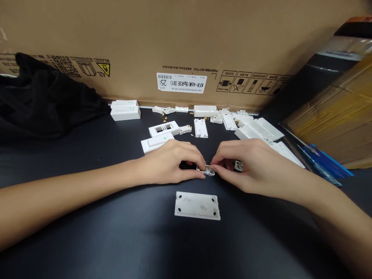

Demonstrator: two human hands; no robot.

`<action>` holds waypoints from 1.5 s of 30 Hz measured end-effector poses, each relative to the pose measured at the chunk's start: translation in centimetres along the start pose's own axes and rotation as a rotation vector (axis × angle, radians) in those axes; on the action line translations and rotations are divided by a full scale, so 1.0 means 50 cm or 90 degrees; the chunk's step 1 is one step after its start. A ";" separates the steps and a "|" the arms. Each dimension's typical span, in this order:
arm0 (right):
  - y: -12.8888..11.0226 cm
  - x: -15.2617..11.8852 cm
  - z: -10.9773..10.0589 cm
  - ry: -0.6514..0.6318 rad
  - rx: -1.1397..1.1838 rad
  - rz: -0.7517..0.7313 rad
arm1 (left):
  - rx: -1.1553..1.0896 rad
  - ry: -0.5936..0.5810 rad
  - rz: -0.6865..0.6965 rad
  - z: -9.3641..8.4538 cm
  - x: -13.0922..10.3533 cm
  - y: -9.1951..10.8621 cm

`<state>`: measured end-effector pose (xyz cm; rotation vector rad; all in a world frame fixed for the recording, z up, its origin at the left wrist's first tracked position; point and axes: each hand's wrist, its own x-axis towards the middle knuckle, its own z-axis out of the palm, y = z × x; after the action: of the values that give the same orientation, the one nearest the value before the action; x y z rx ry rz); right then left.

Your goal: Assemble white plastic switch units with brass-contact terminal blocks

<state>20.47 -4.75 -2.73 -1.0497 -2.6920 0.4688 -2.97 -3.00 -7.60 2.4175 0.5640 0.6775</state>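
The white part [209, 171], small, brass bits [198, 169] showing at its left end, lies lengthwise from left hand [176, 161] to right hand [255, 166], pinched by the fingertips of both

**A makeshift assembly corner**

We are at a black desk [130, 236] strewn with white plastic parts [201, 128], hemmed in by a large printed carton [130, 35] and a taped box [334, 104]; home or workshop, we cannot tell.
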 end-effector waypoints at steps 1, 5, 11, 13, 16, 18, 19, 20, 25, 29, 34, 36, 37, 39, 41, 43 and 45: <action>-0.001 0.001 0.001 0.002 -0.003 0.002 | 0.001 -0.001 0.000 0.000 0.000 0.000; -0.004 0.004 0.006 0.003 -0.009 0.013 | 0.012 0.001 -0.013 0.000 -0.001 0.000; -0.003 -0.002 0.006 0.000 -0.015 0.025 | 0.024 -0.002 -0.001 -0.001 0.000 0.001; 0.000 -0.006 0.003 -0.021 0.005 0.029 | 0.029 0.002 0.013 0.001 -0.002 -0.001; 0.005 -0.009 -0.002 -0.037 0.026 0.027 | 0.032 0.005 0.030 0.005 -0.004 -0.004; 0.006 -0.009 -0.004 -0.031 0.018 0.016 | 0.029 0.000 0.036 0.006 -0.004 -0.004; 0.005 -0.008 -0.003 -0.027 0.011 0.008 | 0.029 -0.006 0.037 0.006 -0.004 -0.004; 0.004 -0.007 -0.002 -0.027 0.003 -0.001 | 0.032 -0.013 0.035 0.005 -0.003 -0.003; -0.005 -0.010 0.000 -0.068 -0.052 0.006 | 0.048 -0.039 0.028 0.001 0.001 0.005; -0.005 -0.021 -0.007 -0.085 -0.068 -0.007 | 0.064 -0.039 0.031 0.001 0.001 0.007; -0.010 -0.027 -0.016 -0.111 -0.060 0.009 | 0.053 -0.028 0.027 0.006 -0.002 0.000; -0.016 -0.026 -0.018 -0.116 -0.074 0.012 | 0.055 -0.024 0.027 0.007 -0.002 0.001; -0.019 -0.026 -0.019 -0.115 -0.083 0.008 | 0.060 -0.027 0.027 0.006 -0.001 0.003; -0.023 -0.025 -0.021 -0.106 -0.098 -0.007 | 0.077 -0.050 0.021 0.001 0.002 0.013; -0.024 -0.024 -0.024 -0.091 -0.104 -0.022 | 0.103 -0.080 0.012 -0.013 0.006 0.028; -0.019 -0.024 -0.029 -0.066 -0.104 -0.033 | 0.149 -0.094 -0.001 -0.036 0.016 0.041; -0.010 -0.026 -0.035 -0.032 -0.110 -0.031 | 0.231 -0.067 -0.023 -0.066 0.035 0.042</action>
<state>21.62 -5.60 -1.05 -1.0249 -2.8383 0.2601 -3.02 -2.38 -3.34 2.7509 0.7379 0.4606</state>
